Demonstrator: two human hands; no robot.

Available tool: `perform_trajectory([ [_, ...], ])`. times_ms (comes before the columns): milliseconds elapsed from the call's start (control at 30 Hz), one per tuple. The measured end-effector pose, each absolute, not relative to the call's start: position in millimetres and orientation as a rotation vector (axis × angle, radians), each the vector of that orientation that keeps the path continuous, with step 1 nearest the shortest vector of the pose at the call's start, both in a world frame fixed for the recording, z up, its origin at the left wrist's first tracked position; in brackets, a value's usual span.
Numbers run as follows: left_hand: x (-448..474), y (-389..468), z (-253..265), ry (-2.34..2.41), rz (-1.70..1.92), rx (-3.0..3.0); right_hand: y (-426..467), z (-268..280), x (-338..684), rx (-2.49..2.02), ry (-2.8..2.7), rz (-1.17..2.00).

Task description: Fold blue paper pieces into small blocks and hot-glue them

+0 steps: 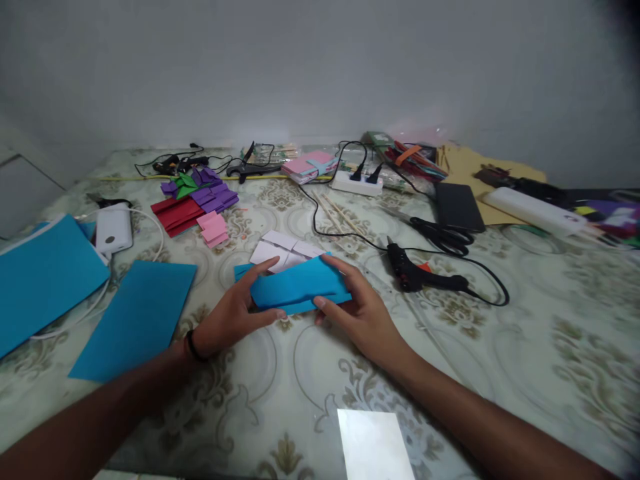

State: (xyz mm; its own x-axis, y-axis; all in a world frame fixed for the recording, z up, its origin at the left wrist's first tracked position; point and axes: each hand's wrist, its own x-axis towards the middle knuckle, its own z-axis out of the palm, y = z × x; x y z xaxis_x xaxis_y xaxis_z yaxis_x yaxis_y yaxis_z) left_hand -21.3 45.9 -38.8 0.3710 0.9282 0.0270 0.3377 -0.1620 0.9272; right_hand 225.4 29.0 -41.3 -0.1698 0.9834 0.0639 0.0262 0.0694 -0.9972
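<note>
A strip of blue paper (295,283), folded lengthwise, is held between my two hands just above the table. My left hand (240,303) grips its left end, thumb along the lower edge and fingers at the top. At the right end, my right hand (363,310) pinches the strip, its thumb pressing on the fold. Behind the strip lie folded white paper pieces (280,247), partly covered by it. A flat blue sheet (137,317) rests left of my left hand, and a larger blue sheet (47,280) lies farther left.
A glue gun (417,270) and black scissors (443,233) lie to the right. Farther back are a power strip (357,183), folded purple papers (213,193) and red paper (177,213). A white power bank (114,229) is at left; a white card (375,443) is at the front edge.
</note>
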Motion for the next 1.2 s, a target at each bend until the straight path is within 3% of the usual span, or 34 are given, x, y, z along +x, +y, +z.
perform_trajectory([
  [333, -22.8, 40.5, -34.4, 1.159, 0.715, 1.796, 27.1, -47.8, 205.8, -0.912, -1.102, 1.509],
  [633, -18.9, 31.5, -15.2, 1.007, 0.559, 1.834, 22.3, -47.4, 210.1, -0.998, -1.491, 1.485],
  [900, -27.5, 35.2, -30.5, 0.743, 0.770, 1.422, 26.6, -32.0, 224.7, -0.860, -1.874, 1.675],
  [1200, -19.1, 36.9, -27.6, 0.755, 0.648, 1.746, 28.5, -30.9, 229.3, -0.908, -2.167, 1.446],
])
